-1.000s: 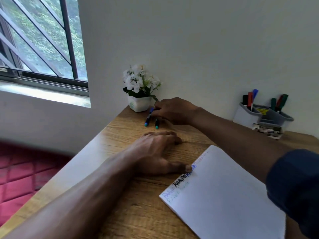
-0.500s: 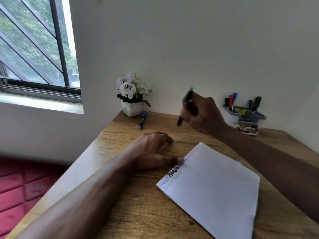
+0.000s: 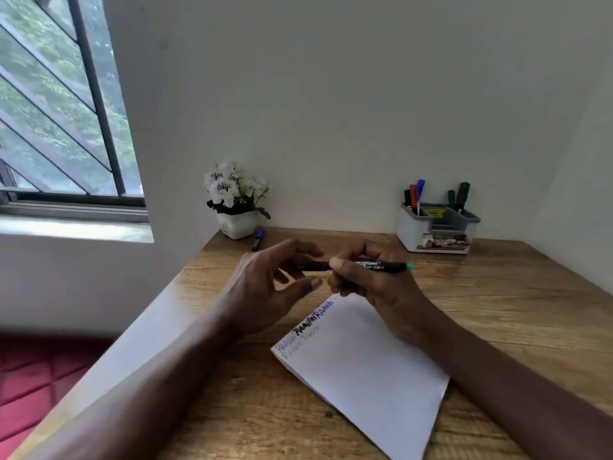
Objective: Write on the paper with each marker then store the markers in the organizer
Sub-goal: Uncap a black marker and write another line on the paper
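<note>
My right hand grips a black marker with a teal end, held level above the desk, teal end pointing right. My left hand is raised beside it, fingers apart, fingertips reaching the marker's left end; whether they pinch it I cannot tell. The white paper lies below the hands, with several written words along its upper left edge. A blue-capped marker lies on the desk by the flower pot. The grey organizer at the back right holds several markers upright.
A small white pot of white flowers stands at the desk's back left corner against the wall. The wooden desk drops off along its left edge to a red floor. A barred window is at far left.
My right hand has carried the teal-ended marker from the back left of the desk to above the paper and turned it level. My left hand has lifted off the paper's corner to meet it.
</note>
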A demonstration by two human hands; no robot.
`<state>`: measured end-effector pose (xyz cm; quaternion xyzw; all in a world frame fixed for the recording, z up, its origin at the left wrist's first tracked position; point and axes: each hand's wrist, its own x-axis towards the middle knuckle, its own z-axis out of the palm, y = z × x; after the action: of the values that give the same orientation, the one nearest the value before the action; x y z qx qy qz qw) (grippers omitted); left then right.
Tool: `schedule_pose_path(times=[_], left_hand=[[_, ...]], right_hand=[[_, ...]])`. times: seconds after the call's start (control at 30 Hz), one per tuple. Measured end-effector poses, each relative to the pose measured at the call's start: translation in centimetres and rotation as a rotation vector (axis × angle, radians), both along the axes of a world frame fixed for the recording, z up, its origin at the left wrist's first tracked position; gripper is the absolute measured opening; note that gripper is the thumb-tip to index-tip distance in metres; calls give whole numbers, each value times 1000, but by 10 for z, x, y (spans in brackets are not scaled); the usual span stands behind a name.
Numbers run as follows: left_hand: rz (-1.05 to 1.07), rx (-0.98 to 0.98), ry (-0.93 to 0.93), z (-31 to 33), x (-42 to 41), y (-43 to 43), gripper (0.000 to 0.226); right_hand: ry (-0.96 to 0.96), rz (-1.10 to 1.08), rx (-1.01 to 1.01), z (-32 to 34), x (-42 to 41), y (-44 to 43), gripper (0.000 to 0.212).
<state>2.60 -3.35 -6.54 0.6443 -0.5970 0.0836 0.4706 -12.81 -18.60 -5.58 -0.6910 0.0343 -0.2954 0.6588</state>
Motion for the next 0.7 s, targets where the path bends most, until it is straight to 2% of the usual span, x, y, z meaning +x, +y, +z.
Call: schedule_pose_path(times=[0.1,0.2,0.43,0.63,0.7], left_hand=[[-62,21,25,-3,-2,-4,26],[-160,7,170,-6,-3,-8,20],[-339,48,499,-5,1,-8,23],[-413,100,639,0,1,-3,16],[-430,110,676,2,0,-2,21]], right_hand=[[27,15,34,-5,1,3,10],[63,0,103,-4,2,1,12],[110,87,239,-2,3,-1,37],[117,165,240,3,-1,0,28],[117,167,230,4,-2,1,29]])
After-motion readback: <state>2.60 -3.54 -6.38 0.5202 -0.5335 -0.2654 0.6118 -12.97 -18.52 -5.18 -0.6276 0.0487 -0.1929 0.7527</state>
